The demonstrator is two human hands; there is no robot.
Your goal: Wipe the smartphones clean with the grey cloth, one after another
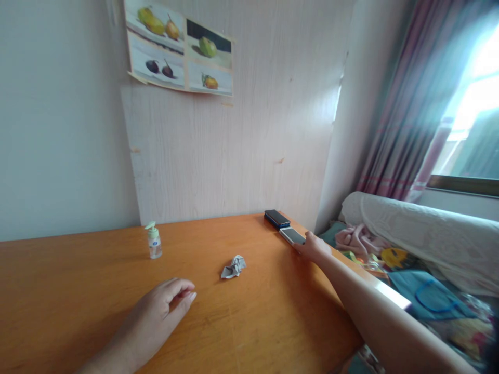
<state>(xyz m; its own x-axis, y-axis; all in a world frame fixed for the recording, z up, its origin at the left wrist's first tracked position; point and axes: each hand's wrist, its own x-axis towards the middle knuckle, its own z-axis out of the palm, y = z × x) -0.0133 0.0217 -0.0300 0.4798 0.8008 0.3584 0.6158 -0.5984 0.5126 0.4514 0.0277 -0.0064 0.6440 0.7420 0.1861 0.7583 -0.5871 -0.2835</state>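
Note:
On the right side of the wooden table, my right hand (315, 248) grips the near end of a white-framed phone (291, 236) with a grey screen. Its far end lies close against a dark phone (277, 217), which rests on something blue. My fingers partly cover the white phone. Nothing is in my left hand (167, 301), held over the front of the table with fingers curled and the thumb a little apart. Between my hands lies a crumpled grey tissue (234, 267). Beyond my left hand stands a small clear pump bottle (155, 246) with a pale green top.
The orange-brown table (89, 275) meets a wall panel at the back. Fruit paintings (208, 67) hang above. Past the table's right edge are a bed with a rolled white cover (421, 223), a pink cloth (360, 240) and a blue bag (429, 296). A curtain (405, 104) hangs by the window.

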